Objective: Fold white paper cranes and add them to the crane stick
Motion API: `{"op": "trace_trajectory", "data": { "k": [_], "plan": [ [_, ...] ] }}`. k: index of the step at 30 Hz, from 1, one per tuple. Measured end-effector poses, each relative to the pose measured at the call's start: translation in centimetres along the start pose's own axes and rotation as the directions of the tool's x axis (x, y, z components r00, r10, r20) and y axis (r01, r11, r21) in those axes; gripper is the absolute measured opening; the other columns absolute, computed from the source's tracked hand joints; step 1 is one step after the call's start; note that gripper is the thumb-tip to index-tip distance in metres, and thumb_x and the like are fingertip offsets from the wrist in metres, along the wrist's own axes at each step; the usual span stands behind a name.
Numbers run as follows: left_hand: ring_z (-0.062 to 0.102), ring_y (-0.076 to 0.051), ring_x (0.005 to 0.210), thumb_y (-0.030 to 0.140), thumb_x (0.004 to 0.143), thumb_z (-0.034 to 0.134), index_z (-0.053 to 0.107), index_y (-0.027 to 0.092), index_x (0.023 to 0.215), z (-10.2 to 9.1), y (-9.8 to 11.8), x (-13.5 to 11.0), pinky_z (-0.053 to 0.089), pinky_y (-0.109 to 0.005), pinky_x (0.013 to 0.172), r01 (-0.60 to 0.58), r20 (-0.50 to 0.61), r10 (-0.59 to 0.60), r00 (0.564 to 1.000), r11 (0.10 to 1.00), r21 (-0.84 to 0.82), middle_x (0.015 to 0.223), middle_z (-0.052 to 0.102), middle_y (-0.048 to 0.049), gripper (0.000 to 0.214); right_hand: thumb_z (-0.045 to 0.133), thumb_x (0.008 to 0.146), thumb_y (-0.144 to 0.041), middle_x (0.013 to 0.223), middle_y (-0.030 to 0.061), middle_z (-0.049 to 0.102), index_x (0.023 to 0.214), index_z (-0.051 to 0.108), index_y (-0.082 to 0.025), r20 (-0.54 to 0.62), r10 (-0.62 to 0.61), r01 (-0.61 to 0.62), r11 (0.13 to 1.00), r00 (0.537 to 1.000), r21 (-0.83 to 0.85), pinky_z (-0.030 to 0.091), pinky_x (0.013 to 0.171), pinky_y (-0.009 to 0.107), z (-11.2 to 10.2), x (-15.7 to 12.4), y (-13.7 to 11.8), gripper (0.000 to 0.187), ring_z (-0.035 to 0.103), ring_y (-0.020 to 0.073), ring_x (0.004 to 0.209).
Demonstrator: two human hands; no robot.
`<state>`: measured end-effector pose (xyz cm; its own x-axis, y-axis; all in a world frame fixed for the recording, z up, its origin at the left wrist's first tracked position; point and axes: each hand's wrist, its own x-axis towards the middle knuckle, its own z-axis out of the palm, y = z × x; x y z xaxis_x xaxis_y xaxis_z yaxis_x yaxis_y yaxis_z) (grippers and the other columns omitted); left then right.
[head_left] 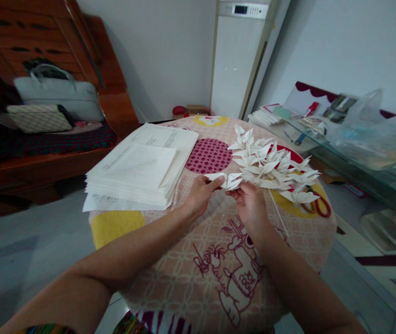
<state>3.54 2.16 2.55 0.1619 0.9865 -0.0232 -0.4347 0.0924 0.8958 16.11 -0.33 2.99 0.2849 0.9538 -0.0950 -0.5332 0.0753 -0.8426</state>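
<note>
Both of my hands pinch a white folded paper crane (231, 180) above the middle of the round table (184, 250). My left hand (203, 192) grips its left end with the thumb on top. At the other end my right hand (250, 199) closes on the right side, its fingertips partly hidden behind the paper. Just beyond my right hand lies a heap of similar folded paper cranes (263, 160). To the left rests a thick stack of printed paper sheets (138, 162), with smaller square sheets (145, 162) on top.
Red-handled scissors (323, 206) lie partly under the heap at the table's right edge. A thin white stick (278, 213) is near my right wrist. A glass-topped cabinet (358, 171) with plastic bags (368, 125) stands to the right, a wooden bench (114, 111) to the left.
</note>
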Motion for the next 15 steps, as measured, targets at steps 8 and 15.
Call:
{"op": "trace_trajectory", "data": {
  "k": [8, 15],
  "plan": [
    [0.059, -0.012, 0.063, 0.039, 0.062, 0.087, 0.071, 0.012, 0.066, 0.24, 0.27, -0.18, 0.048, -0.025, 0.065, -0.001, -0.04, 0.0, 0.999, 0.999, -0.033, 0.068, 0.07, -0.0043, 0.032, 0.079, 0.07, -0.031, 0.073, 0.002, 0.072, 0.076, 0.069, -0.017, -0.006, -0.039, 0.039, 0.999, 0.999, 0.001, 0.053, 0.05, 0.024, -0.05, 0.07, -0.08, 0.019, 0.063, 0.0123, 0.059],
    [0.06, -0.012, 0.066, 0.036, 0.062, 0.086, 0.071, 0.012, 0.07, 0.44, 0.26, -0.25, 0.048, -0.024, 0.065, 0.003, -0.071, -0.009, 0.997, 0.997, -0.083, 0.072, 0.071, -0.0037, 0.029, 0.077, 0.07, -0.031, 0.072, 0.0008, 0.071, 0.074, 0.067, -0.018, -0.027, -0.027, 0.027, 1.0, 0.999, 0.007, 0.053, 0.05, 0.025, -0.09, 0.22, 0.17, 0.017, 0.062, 0.0123, 0.058]
  ]
}}
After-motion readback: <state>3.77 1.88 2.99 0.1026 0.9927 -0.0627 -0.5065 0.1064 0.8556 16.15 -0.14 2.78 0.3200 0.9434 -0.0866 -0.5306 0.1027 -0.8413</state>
